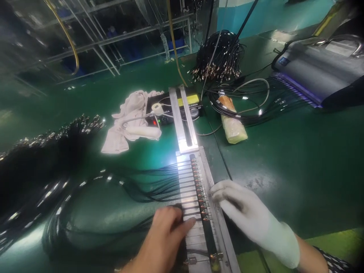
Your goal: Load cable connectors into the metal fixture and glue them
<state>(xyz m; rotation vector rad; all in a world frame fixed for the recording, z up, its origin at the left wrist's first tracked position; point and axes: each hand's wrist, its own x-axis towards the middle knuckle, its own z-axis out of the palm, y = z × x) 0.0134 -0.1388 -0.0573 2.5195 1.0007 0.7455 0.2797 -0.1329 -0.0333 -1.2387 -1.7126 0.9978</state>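
Observation:
A long metal fixture point(196, 237) with a row of slots runs away from me. Thin black cables point(159, 197) enter it from the left, their small coppery connectors point(202, 189) lined up along a dark strip. My left hand point(163, 237), bare, is at the fixture's left edge, thumb laid across the slots and fingers curled; what lies under them is hidden. In a white glove, my right hand point(247, 214) brings its fingertips together at the right rail, beside the connectors. Anything between those fingertips is too small to tell. Nearer me, a larger metal fitting point(216, 256) sits across the strip.
Bundles of black cables lie at the left point(51, 151) and far back point(218, 57). Beyond the fixture are a black control box point(170, 110), a whitish cloth point(116, 142) and a plastic-wrapped roll point(234, 129). A grey machine with purple light point(318, 72) stands back right on the green table point(298, 170).

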